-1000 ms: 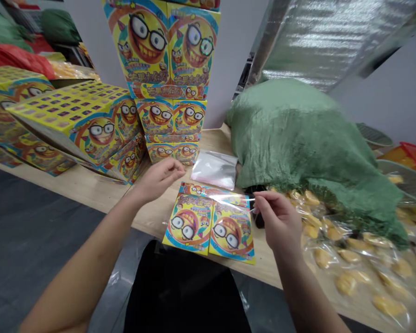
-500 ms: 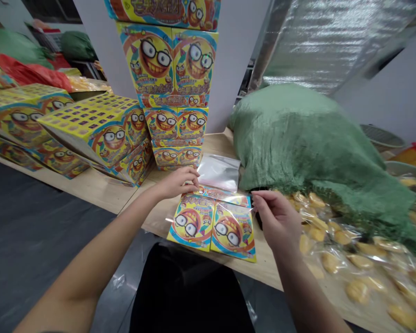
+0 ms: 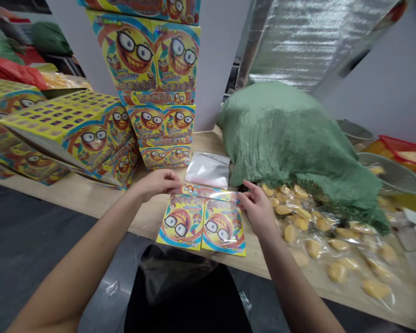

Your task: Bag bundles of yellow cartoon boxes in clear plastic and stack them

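Observation:
A flat yellow box printed with two smiling faces in glasses lies at the table's front edge, its faces upside down to me, with clear film over it. At the left end of its narrow far strip, my left hand pinches the film or the strip's edge. My right hand holds the strip's right end between thumb and fingers, with the index finger raised. Just beyond the strip lies a stack of clear plastic bags.
Tall stacked face-printed boxes stand behind, with more boxes at left. A green cloth covers a heap at right; wrapped yellow pieces lie before it. Baskets stand far right.
The camera view has shifted. My right hand has moved in closer to the strip's right corner, and its index finger has lifted. The film lies flatter over the box.

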The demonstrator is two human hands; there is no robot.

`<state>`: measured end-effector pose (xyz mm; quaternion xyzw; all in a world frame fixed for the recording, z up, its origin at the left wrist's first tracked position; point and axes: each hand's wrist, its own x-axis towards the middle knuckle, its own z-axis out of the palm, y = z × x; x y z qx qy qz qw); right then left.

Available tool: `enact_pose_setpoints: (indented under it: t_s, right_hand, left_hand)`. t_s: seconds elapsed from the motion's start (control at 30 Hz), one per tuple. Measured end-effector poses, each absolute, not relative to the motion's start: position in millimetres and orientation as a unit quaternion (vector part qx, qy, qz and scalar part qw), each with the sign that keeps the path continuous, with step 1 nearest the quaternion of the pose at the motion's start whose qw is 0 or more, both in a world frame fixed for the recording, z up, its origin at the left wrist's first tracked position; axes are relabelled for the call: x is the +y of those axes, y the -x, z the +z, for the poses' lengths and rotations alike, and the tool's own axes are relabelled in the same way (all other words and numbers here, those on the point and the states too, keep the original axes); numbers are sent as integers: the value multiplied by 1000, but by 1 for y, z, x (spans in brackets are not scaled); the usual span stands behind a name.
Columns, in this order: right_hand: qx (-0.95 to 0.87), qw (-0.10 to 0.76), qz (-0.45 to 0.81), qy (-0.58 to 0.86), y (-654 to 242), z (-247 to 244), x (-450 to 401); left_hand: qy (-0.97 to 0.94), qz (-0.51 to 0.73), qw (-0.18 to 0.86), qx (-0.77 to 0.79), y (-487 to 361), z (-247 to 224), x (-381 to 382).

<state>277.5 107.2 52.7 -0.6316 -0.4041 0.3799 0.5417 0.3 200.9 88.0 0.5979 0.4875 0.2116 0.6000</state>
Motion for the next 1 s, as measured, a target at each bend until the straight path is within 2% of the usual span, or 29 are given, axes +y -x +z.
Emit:
enact_pose_setpoints:
  t_s: [0.17, 0.57, 1.0]
  right_hand:
    - [-414, 524, 381, 640, -280, 48, 110]
    - [-437, 495, 371, 653, -286, 45, 115]
    - [-489, 434, 338, 677, -287, 47, 118]
  left_hand:
    - [-596, 209, 603, 488, -4, 90, 204]
    - [-604, 236, 516, 559, -12, 89, 202]
    - [-560, 261, 538, 573, -12, 86, 199]
